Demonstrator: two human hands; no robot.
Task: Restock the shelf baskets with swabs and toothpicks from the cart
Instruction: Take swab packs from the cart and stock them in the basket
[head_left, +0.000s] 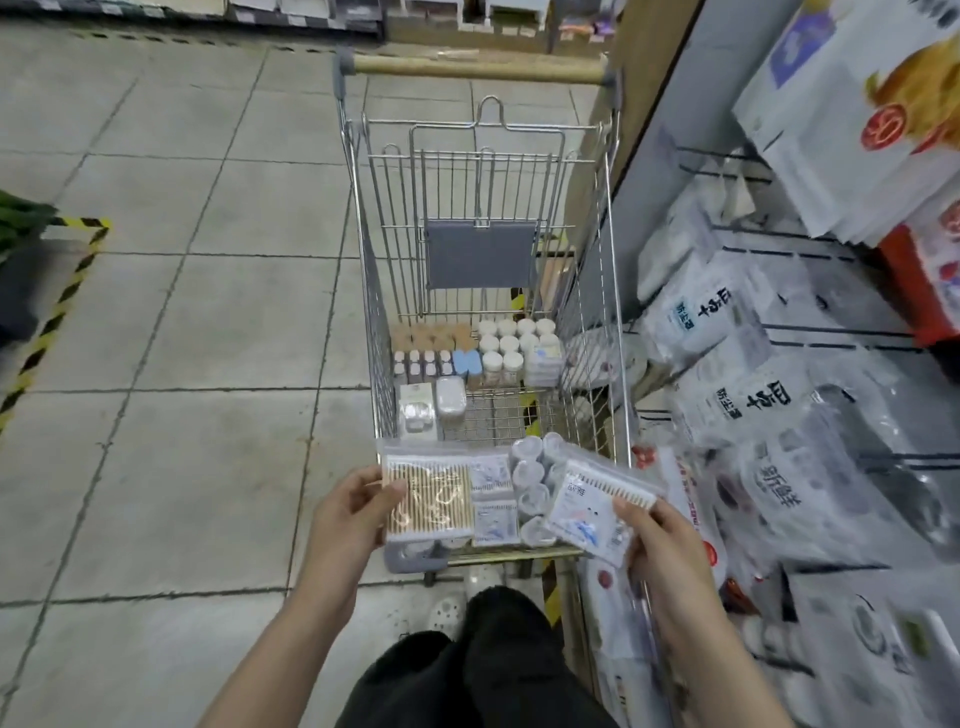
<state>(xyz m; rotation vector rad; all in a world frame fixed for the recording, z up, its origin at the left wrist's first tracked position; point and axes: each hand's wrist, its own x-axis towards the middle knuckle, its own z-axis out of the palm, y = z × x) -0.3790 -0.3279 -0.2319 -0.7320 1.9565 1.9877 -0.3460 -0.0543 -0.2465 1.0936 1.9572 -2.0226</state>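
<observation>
A wire shopping cart (587, 332) stands in front of me. Its floor holds white-capped jars (511, 345), small bottles (421, 364), boxes and clear swab packs. My left hand (350, 512) grips the left edge of a clear bag of wooden-stick swabs (431, 499) over the cart's near end. My right hand (657, 540) holds a flat pack of swabs with a blue-and-white label (592, 506), tilted, at the cart's near right corner. Round tubs (532, 488) in clear wrap lie between the two packs.
Shelf racks (810, 332) on the right hold white and clear plastic bags on black wire. Grey floor tiles spread to the left, with yellow-black hazard tape (57, 306). My dark trousers and a white shoe (449, 605) show below the cart.
</observation>
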